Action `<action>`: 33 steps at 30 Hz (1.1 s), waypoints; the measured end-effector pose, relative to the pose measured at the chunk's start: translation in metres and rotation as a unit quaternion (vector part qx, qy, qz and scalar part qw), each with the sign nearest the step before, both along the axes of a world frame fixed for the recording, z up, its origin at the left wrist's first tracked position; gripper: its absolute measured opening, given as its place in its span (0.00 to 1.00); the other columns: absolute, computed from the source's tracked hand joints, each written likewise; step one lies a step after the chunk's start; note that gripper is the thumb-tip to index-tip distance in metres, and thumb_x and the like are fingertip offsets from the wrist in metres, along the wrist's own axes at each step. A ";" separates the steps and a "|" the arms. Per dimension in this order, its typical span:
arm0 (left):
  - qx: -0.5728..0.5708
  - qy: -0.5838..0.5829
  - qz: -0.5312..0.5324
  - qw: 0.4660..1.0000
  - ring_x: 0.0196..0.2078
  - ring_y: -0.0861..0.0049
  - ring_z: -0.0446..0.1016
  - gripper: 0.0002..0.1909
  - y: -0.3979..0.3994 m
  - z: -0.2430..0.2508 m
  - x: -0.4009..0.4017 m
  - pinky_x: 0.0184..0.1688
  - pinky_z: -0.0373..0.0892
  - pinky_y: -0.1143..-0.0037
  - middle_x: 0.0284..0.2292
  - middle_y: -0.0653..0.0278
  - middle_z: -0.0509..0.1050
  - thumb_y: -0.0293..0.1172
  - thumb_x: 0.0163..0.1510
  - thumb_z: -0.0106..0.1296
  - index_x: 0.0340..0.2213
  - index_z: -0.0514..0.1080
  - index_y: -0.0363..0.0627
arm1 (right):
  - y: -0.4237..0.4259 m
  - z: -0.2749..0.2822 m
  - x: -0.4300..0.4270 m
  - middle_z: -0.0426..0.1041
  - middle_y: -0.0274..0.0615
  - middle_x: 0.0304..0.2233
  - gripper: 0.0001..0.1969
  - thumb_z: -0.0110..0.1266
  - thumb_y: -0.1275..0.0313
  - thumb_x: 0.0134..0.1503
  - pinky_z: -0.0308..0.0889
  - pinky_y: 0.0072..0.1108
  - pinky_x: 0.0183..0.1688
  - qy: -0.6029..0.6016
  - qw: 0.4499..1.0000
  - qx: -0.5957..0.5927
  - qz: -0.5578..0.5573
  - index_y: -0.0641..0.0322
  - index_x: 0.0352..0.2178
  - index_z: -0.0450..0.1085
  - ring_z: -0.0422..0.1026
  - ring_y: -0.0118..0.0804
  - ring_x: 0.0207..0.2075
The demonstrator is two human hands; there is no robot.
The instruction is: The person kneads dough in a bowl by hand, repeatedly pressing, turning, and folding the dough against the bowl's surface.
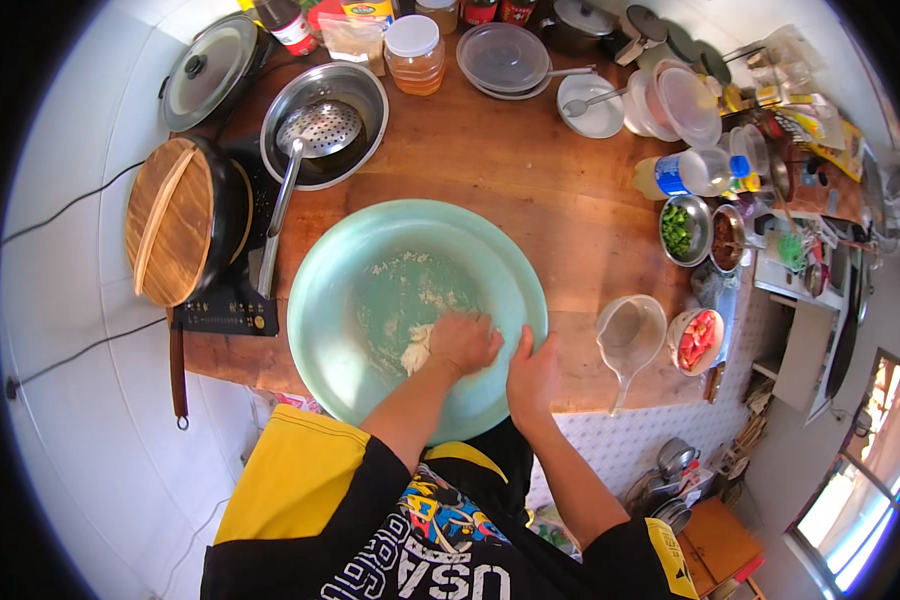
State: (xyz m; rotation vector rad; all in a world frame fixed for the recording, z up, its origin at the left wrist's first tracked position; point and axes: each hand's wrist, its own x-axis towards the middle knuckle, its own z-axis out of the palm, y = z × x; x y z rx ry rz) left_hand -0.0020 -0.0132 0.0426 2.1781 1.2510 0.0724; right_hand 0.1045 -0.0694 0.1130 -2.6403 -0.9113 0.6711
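A large pale green basin [330, 300] stands at the front edge of the wooden table. Inside it, my left hand [461, 341] presses down with curled fingers on a lump of pale dough [417, 349], much of it hidden beneath the hand. Dry flour [405, 262] and crumbs of dough cling to the basin's bottom. My right hand [532, 375] grips the basin's right rim, with the thumb side towards the inside.
Left of the basin, a wood-lidded pan [169, 221] sits on an induction cooker [251, 319]. A steel bowl [379, 112] holds a slotted ladle [322, 129]. To the right are a water scoop [634, 330], a bowl of cut tomatoes [696, 341] and chopped greens [675, 231].
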 end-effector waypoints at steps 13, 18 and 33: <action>-0.184 -0.231 0.195 0.935 0.31 0.74 0.72 0.13 -0.016 0.005 -0.113 0.37 0.68 0.73 0.29 0.62 0.74 0.31 0.59 0.41 0.34 0.74 0.38 | -0.017 0.005 0.009 0.72 0.66 0.26 0.21 0.44 0.54 0.61 0.64 0.49 0.33 0.032 0.998 0.039 -0.045 0.66 0.34 0.60 0.71 0.69 0.30; 0.021 -0.198 0.079 0.977 0.42 0.59 0.72 0.15 -0.047 0.047 -0.041 0.45 0.68 0.64 0.36 0.57 0.75 0.39 0.45 0.55 0.34 0.75 0.44 | -0.020 -0.002 0.014 0.72 0.64 0.25 0.21 0.44 0.54 0.61 0.64 0.49 0.33 0.000 0.998 0.021 -0.062 0.66 0.34 0.60 0.71 0.68 0.29; 0.002 -0.021 -0.220 0.975 0.21 0.54 0.72 0.14 0.025 -0.008 0.018 0.30 0.68 0.58 0.18 0.55 0.73 0.43 0.46 0.44 0.23 0.71 0.46 | 0.001 0.013 0.016 0.73 0.63 0.27 0.20 0.46 0.55 0.61 0.65 0.46 0.34 0.060 0.996 -0.029 -0.054 0.66 0.36 0.61 0.71 0.66 0.32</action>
